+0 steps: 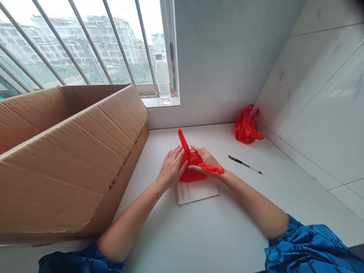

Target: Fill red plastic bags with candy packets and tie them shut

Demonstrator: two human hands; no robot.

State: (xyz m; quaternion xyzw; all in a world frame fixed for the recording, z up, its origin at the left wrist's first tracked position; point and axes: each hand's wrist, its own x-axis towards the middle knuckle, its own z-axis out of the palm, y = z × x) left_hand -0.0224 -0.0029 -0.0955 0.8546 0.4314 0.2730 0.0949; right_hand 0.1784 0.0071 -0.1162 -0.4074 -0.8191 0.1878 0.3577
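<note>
A knotted red plastic bag rests on an open-faced page or notebook in the middle of the white table. One bag handle sticks up and the other lies over my right wrist. My left hand lies against the bag's left side, its fingers spread. On the right side, my right hand touches the bag with thumb and fingers apart, partly covered by the red plastic. Neither hand is closed round the bag. What the bag holds is hidden.
A large open cardboard box fills the left side. A second red bag sits at the back right corner, with a black pen nearer. The white table meets walls behind and right. A water bottle stands on the windowsill.
</note>
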